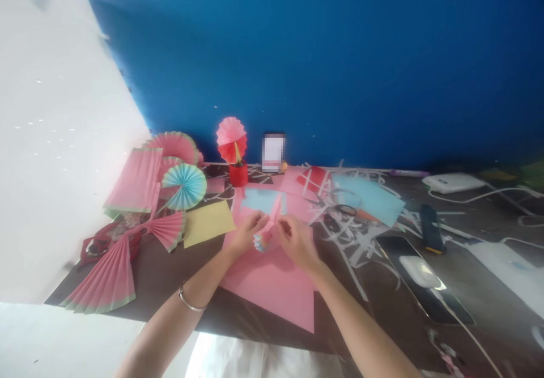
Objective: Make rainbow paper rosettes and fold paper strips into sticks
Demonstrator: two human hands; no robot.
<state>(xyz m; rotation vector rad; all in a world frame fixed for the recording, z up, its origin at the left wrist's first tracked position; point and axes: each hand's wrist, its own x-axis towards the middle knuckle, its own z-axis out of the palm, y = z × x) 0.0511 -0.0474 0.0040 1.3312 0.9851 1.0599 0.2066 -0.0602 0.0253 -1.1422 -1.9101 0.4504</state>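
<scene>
Above a large pink paper sheet (272,287), my left hand (250,232) and my right hand (296,242) meet at a small piece of pleated paper (266,237). It is pink with pale blue and white zigzag edges at its lower end. My left fingers are closed on its left side. The right thumb and fingers pinch it from the other side, partly hiding it. Behind my hands lies a light blue paper piece (259,199). A yellow paper sheet (209,223) rests to the left of my left forearm.
Pink pleated fans (114,279) and a blue round fan (185,187) lie left. A red pot (238,174) holds a paper flower (232,140). To the right are white paper strips (361,242), scissors (346,209), a phone (425,279) and a cabled power bank (453,183).
</scene>
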